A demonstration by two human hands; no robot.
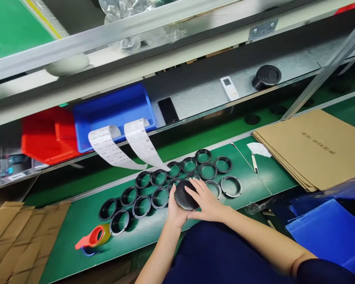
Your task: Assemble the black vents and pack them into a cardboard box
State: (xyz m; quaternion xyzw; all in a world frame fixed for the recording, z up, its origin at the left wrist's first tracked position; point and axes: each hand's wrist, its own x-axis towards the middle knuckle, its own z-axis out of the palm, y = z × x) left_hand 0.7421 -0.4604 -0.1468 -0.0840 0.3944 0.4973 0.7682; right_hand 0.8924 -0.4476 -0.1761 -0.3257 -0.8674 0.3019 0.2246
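Observation:
Both of my hands are on a black round cap-like piece (185, 196), held above the bench's front edge. My left hand (176, 211) cups its left side and underside, with the thumb along the rim. From the right, my right hand (206, 199) lays its fingers over the top and edge of the same piece. Several black rings (142, 206) stand in uneven rows on the green bench (254, 189) just beyond my hands. Some rings are partly hidden behind my hands and the held piece.
An orange-and-yellow tape dispenser (96, 236) sits at left. Label strips (146, 146) hang from a blue bin (115, 110) beside a red bin (49, 138). The shelf holds a phone (168, 111), white remote (229, 88) and black round part (266, 77). Cardboard (316, 148) lies right.

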